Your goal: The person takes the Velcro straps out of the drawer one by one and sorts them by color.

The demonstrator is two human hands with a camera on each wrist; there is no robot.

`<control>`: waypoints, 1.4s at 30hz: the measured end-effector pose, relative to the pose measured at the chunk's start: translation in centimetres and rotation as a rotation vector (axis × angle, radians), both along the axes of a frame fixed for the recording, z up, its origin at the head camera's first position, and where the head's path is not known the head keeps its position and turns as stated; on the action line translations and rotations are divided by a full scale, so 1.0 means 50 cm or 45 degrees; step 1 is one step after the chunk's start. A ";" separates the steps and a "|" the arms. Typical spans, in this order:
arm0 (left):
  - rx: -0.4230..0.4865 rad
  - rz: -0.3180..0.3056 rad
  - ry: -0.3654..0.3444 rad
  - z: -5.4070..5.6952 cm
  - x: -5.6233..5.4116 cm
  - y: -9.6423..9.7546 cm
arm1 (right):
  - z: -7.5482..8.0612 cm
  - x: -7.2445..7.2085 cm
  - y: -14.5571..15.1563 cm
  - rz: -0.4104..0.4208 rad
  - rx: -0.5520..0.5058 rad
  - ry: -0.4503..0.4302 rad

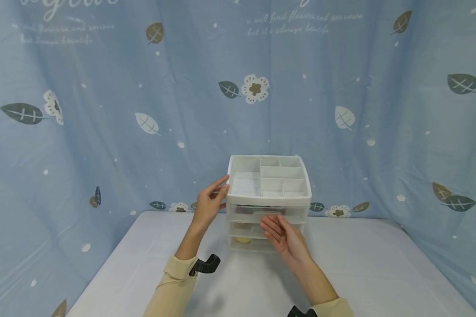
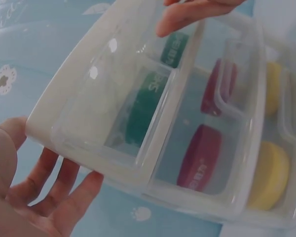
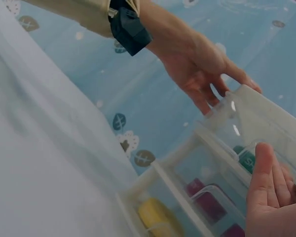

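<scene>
We've got the drawer unit (image 1: 269, 201) lower ctr of frame, prob. light, stiff, slick plastic, best held by sides or top handle (image 1: 266, 213), L hand (image 1: 208, 202) spread against it, R hand (image 1: 288, 241) fingers together, loosely straight, near handle.

**Legible text: curtain print, partial marks in drawers**

Curtain (image 1: 198, 88), right block, white script: "u will find flowers and sorrows / but it's always beautiful", last letters faint. Left block: "flowers and sorrows" and "beautiful" readable, rest washed out. Big script above it cut off by frame top.
Top drawer (image 1: 242, 215): near green piece (image 2: 144, 111) reads "SHE", remainder unclear; far green piece (image 2: 175, 49) has white marks, unreadable.
Middle drawer (image 1: 238, 231): near maroon piece (image 2: 201, 155) has white characters, too blurred.
</scene>
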State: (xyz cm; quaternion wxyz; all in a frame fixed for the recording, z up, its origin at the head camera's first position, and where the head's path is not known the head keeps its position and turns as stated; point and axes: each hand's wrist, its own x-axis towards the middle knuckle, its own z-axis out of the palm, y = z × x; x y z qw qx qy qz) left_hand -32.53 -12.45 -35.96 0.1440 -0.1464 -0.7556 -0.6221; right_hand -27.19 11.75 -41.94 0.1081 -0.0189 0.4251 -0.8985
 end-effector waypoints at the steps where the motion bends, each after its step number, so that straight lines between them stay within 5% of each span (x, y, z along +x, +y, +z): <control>1: 0.000 0.002 0.005 -0.004 -0.004 -0.001 | 0.000 0.002 0.000 -0.004 0.003 -0.008; 20: -0.039 -0.094 0.069 -0.005 -0.017 -0.013 | 0.005 0.076 0.014 0.057 0.162 -0.081; 27: -0.065 -0.150 0.023 0.039 0.029 -0.013 | 0.002 0.118 0.019 0.112 0.233 -0.090; 42: -0.038 -0.166 0.004 0.039 0.027 -0.012 | 0.002 0.184 0.018 0.248 0.142 -0.151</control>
